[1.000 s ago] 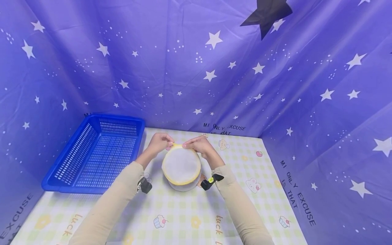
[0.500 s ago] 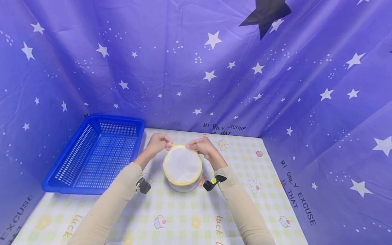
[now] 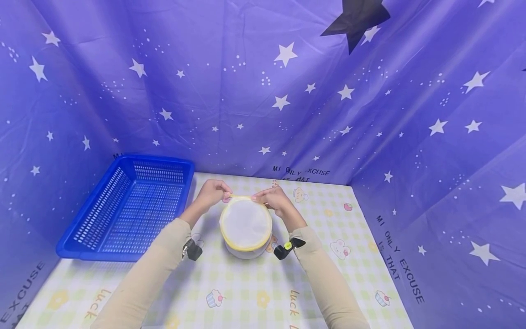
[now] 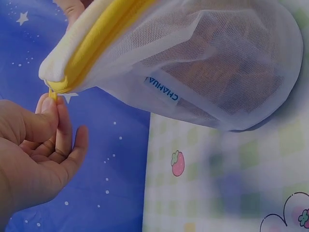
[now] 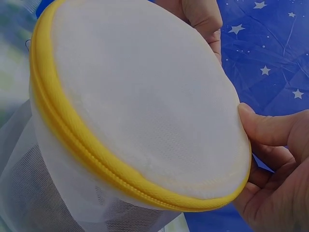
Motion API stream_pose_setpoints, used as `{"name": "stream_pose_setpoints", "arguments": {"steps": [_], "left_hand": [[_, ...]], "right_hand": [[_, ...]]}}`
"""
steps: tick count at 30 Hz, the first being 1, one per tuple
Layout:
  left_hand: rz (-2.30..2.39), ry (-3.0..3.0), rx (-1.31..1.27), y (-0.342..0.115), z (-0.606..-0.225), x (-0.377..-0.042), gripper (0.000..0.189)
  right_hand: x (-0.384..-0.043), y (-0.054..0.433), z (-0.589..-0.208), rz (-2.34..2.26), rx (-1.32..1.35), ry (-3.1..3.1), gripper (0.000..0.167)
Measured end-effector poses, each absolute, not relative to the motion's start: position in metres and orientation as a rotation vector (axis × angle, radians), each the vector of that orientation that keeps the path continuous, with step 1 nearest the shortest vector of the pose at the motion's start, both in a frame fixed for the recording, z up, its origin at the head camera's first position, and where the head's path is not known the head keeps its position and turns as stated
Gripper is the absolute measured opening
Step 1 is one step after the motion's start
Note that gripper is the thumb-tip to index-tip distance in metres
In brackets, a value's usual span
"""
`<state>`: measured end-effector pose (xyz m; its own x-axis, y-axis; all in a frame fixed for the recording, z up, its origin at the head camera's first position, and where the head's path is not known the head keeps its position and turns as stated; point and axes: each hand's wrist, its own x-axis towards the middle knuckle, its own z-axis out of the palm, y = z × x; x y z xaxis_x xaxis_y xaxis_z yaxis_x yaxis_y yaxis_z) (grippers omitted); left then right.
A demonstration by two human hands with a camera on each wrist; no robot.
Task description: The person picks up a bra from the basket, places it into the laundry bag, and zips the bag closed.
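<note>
A round white mesh laundry bag with a yellow zipper around its top stands near the middle of the table. My left hand pinches the small yellow zipper pull between thumb and fingers at the far rim. Just to the right, my right hand pinches the same rim, thumb on the white top and fingers beneath, as the right wrist view shows. The top lies flat and covers the opening. Through the sheer side in the left wrist view, a dark, brownish patch shows, with a CHAHUA label beside it.
A blue plastic basket with slotted walls stands on the left of the table. The table carries a green-and-white checked cloth with printed cartoons. Purple-blue star curtains enclose the back and both sides.
My right hand has slid a little to the right along the rim, away from the left hand. The bag has shifted slightly right and nearer. My left hand has barely moved.
</note>
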<state>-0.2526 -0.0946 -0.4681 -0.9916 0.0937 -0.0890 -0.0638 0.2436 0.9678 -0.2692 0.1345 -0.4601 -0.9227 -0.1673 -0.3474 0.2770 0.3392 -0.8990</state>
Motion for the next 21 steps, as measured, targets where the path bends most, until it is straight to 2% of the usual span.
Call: {"name": "stream_pose_setpoints", "arguments": {"steps": [14,21], "left_hand": [[1.787,2.379,0.015,-0.092,-0.462,-0.253,0.005],[1.761,2.378,0.015,-0.09,-0.457,-0.253,0.007]], "right_hand": [[-0.266,0.135,-0.461,-1.564,0.107,2.264,0.026],[-0.264,0.138,-0.458,-1.542,0.055,2.292,0.025]]}}
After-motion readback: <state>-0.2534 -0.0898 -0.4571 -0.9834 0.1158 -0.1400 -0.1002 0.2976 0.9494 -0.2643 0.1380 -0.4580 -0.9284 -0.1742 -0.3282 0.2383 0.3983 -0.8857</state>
